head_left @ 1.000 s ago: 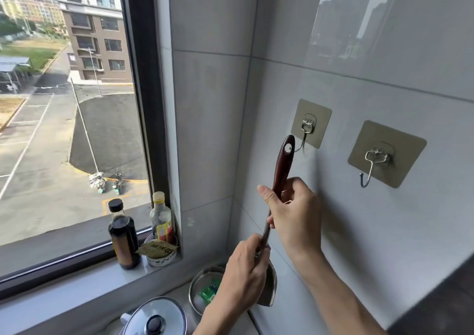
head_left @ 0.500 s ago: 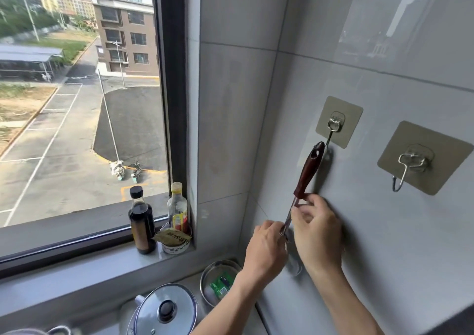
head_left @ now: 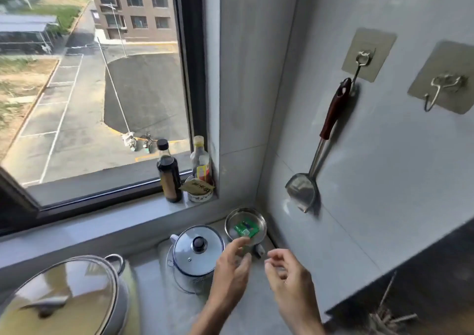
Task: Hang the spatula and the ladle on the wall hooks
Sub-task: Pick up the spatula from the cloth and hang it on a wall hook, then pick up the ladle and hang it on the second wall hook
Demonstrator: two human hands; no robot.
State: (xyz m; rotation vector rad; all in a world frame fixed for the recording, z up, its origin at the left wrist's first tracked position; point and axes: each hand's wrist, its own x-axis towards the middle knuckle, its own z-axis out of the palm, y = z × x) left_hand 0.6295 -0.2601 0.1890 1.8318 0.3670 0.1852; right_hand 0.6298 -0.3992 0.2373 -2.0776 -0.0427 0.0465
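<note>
A steel spatula (head_left: 323,140) with a dark red handle hangs from the left wall hook (head_left: 362,60) on the tiled wall, blade down. The right wall hook (head_left: 442,88) beside it carries nothing. No ladle shows in view. My left hand (head_left: 232,270) and my right hand (head_left: 289,275) hover low over the counter, well below the spatula, fingers apart and holding nothing.
Below the spatula, a small steel bowl (head_left: 260,222) holds a green packet. A small lidded pot (head_left: 196,252) and a large lidded pot (head_left: 64,296) stand on the counter. Two bottles (head_left: 169,175) and a tub sit on the window sill.
Both hands let go of the spatula, which now hangs on the left hook, and dropped down to the counter. The view tilted downward.
</note>
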